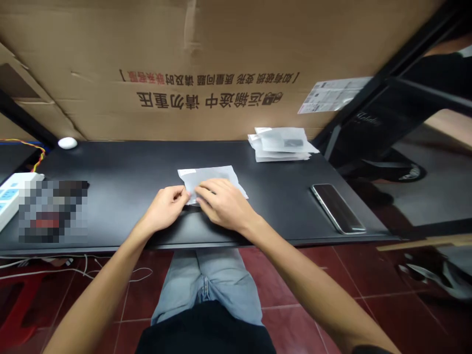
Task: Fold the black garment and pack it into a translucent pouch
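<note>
A translucent white plastic pouch (206,173) lies on the black desk in front of me, with a white label at its far left corner and a darker shape faintly showing inside. My left hand (168,206) is closed, its thumb and index finger pinching the pouch's near left corner. Over the near part of the pouch lies my right hand (224,204), fingers bent and thumb close to the index finger at the near edge. That hand covers much of the pouch, and its fingertips are slightly blurred.
Similar pouches (282,147) are stacked at the back right. A phone (337,209) lies near the right edge. At left are a power strip (18,191), a pixelated item (53,211) and a white rounded object (67,143). Behind stands a cardboard panel (221,44); a person (424,98) is beyond the frame.
</note>
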